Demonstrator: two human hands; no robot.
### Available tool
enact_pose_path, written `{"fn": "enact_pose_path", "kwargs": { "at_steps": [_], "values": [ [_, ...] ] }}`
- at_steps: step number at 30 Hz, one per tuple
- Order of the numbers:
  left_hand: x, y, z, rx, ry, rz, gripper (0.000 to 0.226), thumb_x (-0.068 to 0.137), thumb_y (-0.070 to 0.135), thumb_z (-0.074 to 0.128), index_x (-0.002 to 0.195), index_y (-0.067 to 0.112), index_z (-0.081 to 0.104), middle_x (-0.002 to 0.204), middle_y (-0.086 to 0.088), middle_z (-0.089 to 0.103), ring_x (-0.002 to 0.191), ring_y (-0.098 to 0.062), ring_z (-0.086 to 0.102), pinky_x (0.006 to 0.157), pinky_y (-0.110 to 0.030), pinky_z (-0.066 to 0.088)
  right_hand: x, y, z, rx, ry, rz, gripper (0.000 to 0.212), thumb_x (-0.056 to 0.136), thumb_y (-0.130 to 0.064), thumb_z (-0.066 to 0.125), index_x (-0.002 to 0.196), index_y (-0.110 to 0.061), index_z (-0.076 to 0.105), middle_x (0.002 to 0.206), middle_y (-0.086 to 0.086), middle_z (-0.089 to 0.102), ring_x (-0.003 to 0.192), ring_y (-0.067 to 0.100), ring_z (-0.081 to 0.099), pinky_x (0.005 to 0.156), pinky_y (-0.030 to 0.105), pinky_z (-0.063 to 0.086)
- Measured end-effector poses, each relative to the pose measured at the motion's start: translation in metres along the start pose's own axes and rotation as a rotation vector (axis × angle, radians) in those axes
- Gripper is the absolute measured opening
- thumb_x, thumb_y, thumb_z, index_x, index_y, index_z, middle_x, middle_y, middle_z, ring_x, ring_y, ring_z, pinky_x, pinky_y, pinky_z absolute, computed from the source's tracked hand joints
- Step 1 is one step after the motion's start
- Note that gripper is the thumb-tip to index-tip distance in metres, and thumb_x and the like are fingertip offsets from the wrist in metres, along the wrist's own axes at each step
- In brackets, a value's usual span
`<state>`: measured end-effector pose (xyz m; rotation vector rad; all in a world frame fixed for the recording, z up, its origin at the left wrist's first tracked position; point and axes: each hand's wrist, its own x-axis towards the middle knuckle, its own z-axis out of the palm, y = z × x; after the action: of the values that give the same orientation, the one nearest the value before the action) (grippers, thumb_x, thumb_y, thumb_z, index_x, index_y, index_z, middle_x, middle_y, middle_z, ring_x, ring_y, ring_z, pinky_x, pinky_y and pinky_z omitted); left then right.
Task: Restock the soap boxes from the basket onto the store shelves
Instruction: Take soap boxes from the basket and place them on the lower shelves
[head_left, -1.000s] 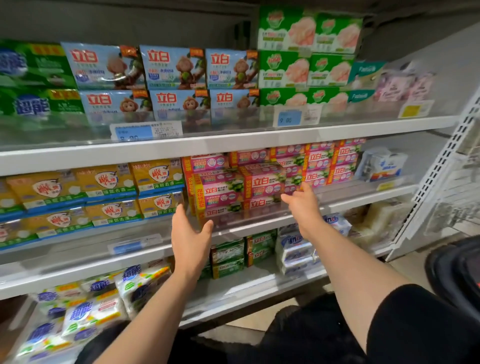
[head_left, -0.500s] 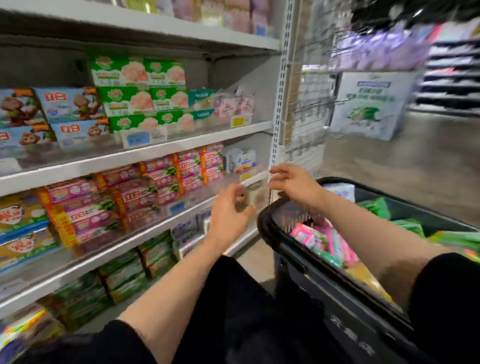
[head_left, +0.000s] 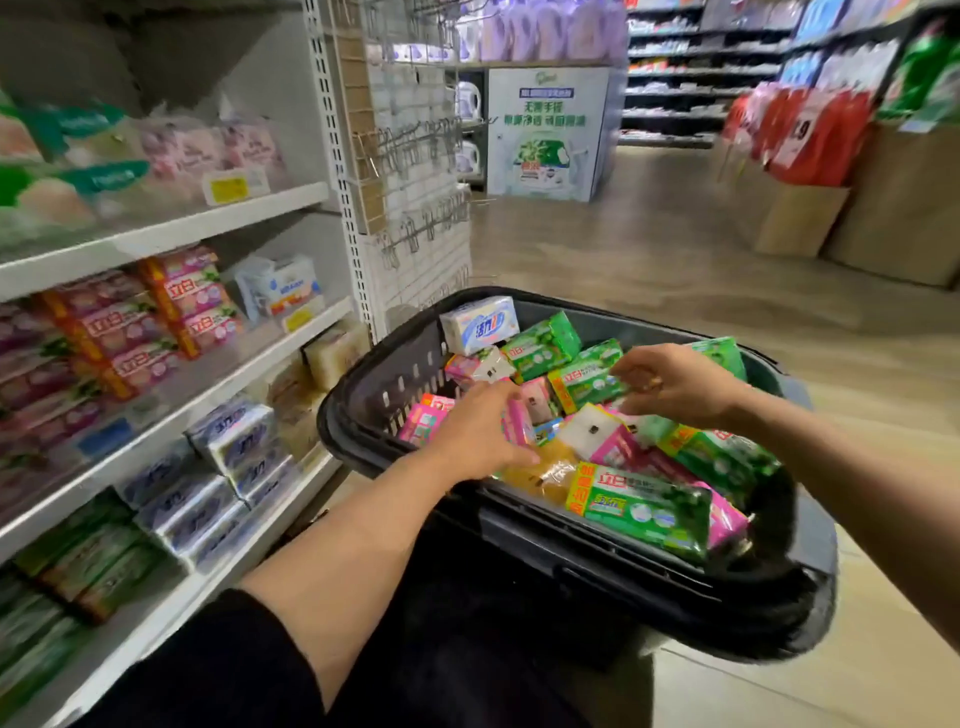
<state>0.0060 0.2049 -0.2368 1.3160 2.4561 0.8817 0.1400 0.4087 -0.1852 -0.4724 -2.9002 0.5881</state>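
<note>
Here I have both hands inside the black basket (head_left: 363, 395), which sits right of the store shelves (head_left: 208, 374). My left hand (head_left: 475, 436) reaches into the basket's near-left part, its fingers curled around the edge of a pink soap box (head_left: 517, 422), thumb below. My right hand (head_left: 675, 384) hovers over the basket's middle, fingertips pinched together at a green soap pack (head_left: 584, 382); whether they grip it I cannot tell. The basket holds a heap of pink and green soap packs, with 1 white box (head_left: 478, 325) against its far wall.
</note>
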Motion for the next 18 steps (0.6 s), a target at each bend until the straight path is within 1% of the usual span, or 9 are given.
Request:
{"fn": "enact_pose_path", "kwargs": {
  "at_steps": [2,4,7,10,12,13,14,16,18],
  "values": [
    [0.009,0.020,0.012,-0.059,-0.095,0.062,0.075,0.066,0.027,0.089,0.129,0.010,0.052,0.128,-0.008,0.054,0.118,-0.021,0.052,0.100,-0.033,0.042,-0.021,0.017,-0.009,-0.097,-0.028,0.000,0.046,0.072,-0.016,0.082,0.113,-0.005,0.065,0.104,0.009,0.066,0.097,0.027,0.062,0.080,0.026,0.042],
    [0.013,0.039,0.025,-0.158,-0.238,0.092,0.073,0.068,0.033,0.087,0.129,0.015,0.052,0.128,-0.003,0.055,0.118,-0.015,0.053,0.103,-0.036,0.043,-0.040,0.032,-0.014,-0.156,-0.012,0.029,0.062,0.072,-0.021,0.082,0.127,-0.009,0.058,0.123,0.011,0.059,0.113,0.028,0.055,0.091,0.027,0.037],
    [0.018,0.053,0.042,-0.139,-0.448,0.129,0.067,0.070,0.043,0.084,0.126,0.021,0.055,0.123,0.005,0.057,0.115,-0.010,0.054,0.104,-0.034,0.043,-0.064,0.053,-0.013,-0.182,-0.054,0.161,0.079,0.074,-0.027,0.080,0.141,-0.014,0.040,0.135,0.010,0.050,0.121,0.025,0.050,0.092,0.023,0.035],
    [0.022,0.061,0.044,-0.106,-0.600,0.074,0.064,0.074,0.048,0.079,0.128,0.023,0.054,0.120,0.014,0.053,0.113,-0.005,0.049,0.099,-0.025,0.040,-0.078,0.070,-0.008,-0.240,-0.148,0.240,0.081,0.072,-0.029,0.081,0.140,-0.014,0.038,0.135,0.008,0.052,0.120,0.024,0.050,0.090,0.024,0.037],
    [0.024,0.060,0.043,-0.055,-0.643,0.036,0.069,0.074,0.055,0.075,0.131,0.024,0.053,0.121,0.013,0.050,0.112,-0.007,0.047,0.093,-0.023,0.038,-0.079,0.075,-0.005,-0.273,-0.114,0.220,0.083,0.071,-0.030,0.082,0.140,-0.012,0.039,0.133,0.011,0.053,0.120,0.026,0.050,0.092,0.029,0.038],
    [0.025,0.060,0.042,-0.041,-0.671,0.026,0.068,0.074,0.057,0.074,0.129,0.023,0.055,0.119,0.010,0.053,0.110,-0.009,0.050,0.091,-0.024,0.038,-0.077,0.077,-0.004,-0.288,-0.098,0.209,0.085,0.070,-0.031,0.082,0.140,-0.011,0.038,0.131,0.013,0.053,0.118,0.028,0.051,0.092,0.031,0.039],
    [0.025,0.059,0.043,-0.043,-0.704,0.029,0.067,0.072,0.059,0.075,0.124,0.020,0.060,0.113,0.006,0.059,0.105,-0.012,0.055,0.086,-0.025,0.040,-0.074,0.078,-0.003,-0.306,-0.093,0.198,0.087,0.069,-0.032,0.083,0.139,-0.011,0.037,0.129,0.014,0.054,0.116,0.029,0.051,0.089,0.032,0.040],
    [0.026,0.058,0.044,-0.063,-0.744,0.052,0.070,0.065,0.065,0.076,0.109,0.011,0.068,0.096,-0.005,0.067,0.086,-0.014,0.061,0.075,-0.030,0.041,-0.067,0.079,-0.002,-0.308,-0.099,0.192,0.085,0.065,-0.034,0.086,0.131,-0.011,0.038,0.122,0.015,0.057,0.109,0.031,0.054,0.084,0.034,0.042],
    [0.025,0.059,0.044,-0.074,-0.741,0.045,0.077,0.056,0.068,0.077,0.102,0.007,0.069,0.084,-0.004,0.065,0.075,-0.013,0.058,0.069,-0.031,0.039,-0.059,0.080,-0.006,-0.200,-0.105,0.206,0.077,0.060,-0.031,0.089,0.117,-0.013,0.040,0.117,0.011,0.057,0.105,0.030,0.055,0.083,0.035,0.045]
  ]
}}
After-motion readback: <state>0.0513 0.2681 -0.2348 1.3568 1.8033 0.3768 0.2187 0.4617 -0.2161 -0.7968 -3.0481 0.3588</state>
